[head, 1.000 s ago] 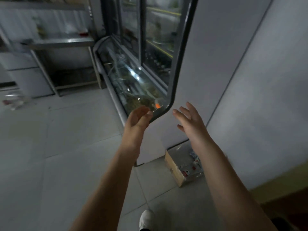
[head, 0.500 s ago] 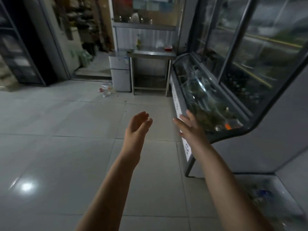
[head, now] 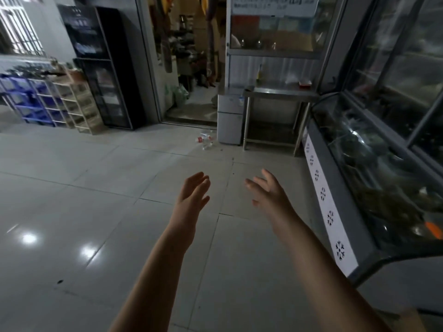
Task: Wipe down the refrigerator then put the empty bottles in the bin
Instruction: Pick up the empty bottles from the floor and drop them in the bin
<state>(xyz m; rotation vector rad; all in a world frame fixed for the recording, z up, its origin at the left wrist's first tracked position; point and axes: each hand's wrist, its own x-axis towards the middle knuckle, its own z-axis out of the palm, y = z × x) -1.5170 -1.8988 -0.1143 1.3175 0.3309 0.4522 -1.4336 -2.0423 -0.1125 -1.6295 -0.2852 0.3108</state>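
Tiled floor [head: 72, 188]; bottles [head: 205, 139] far beyond left hand [head: 193, 191], right hand [head: 268, 190], both spread, empty.

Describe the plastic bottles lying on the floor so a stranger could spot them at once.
Find the open doorway at the back of the room, then the small grey fridge just right of it. The bottles lie clustered on the floor tiles by its lower left corner: clear plastic with red labels, small against the boxy fridge.
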